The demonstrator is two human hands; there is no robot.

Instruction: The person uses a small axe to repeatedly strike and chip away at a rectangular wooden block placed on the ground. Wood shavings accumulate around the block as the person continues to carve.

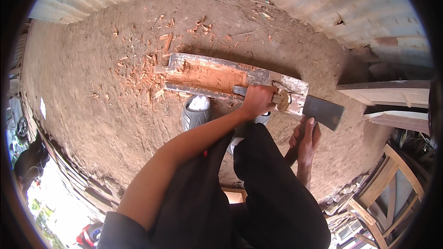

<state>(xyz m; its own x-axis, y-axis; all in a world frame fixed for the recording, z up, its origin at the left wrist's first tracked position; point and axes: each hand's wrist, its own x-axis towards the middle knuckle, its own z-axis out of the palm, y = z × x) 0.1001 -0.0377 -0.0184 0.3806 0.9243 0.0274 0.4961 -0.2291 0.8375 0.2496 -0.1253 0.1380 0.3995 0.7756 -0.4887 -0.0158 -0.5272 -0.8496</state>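
Observation:
A weathered plank [207, 77] with a hollowed, orange-brown channel lies across the ground in front of my feet. My left hand [260, 99] grips a chisel [240, 90] over the channel's right end, its blade pointing left and its frayed wooden handle end to the right. My right hand [307, 140] holds a hatchet-like tool [323, 110] by its dark handle, with the broad grey head raised just right of the chisel's handle end. My feet in grey shoes [195, 115] are close to the plank's near edge, my dark-trousered legs below.
Wood chips [147, 76] are scattered over the dirt ground. Corrugated metal sheets [337, 4] stand along the back. Wooden panels [383, 92] are at right, a wooden frame [387, 189] at lower right. Stacked boards [78, 175] and a red object [85, 234] are at lower left.

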